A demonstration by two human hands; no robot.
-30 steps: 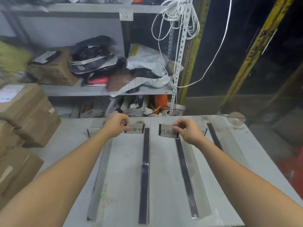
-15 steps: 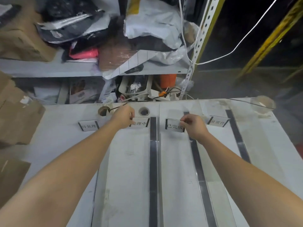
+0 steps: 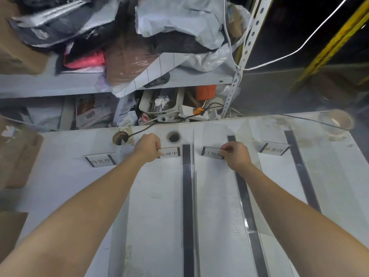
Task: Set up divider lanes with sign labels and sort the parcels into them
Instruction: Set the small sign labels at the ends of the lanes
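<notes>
Clear divider strips with dark bases run front to back on the white table (image 3: 159,196): a middle divider (image 3: 187,196), a right one (image 3: 245,206) and a far-right one (image 3: 299,172). At the far end stand small sign labels. My left hand (image 3: 148,146) pinches the left end of the second sign (image 3: 169,152). My right hand (image 3: 236,154) pinches the right end of the third sign (image 3: 212,153). The first sign (image 3: 100,160) stands free at the left and the fourth sign (image 3: 274,149) free at the right.
Behind the table a shelf (image 3: 50,84) holds bagged parcels (image 3: 179,23) and a brown packet (image 3: 129,60). Cardboard boxes (image 3: 18,152) stack at the left edge. A tape roll (image 3: 336,120) sits at the far right corner. Two cable holes (image 3: 173,136) pierce the table's far edge.
The view has tilted down and closer to the table. Both hands stay on the second and third signs, which sit a little nearer the table's far edge than before.
</notes>
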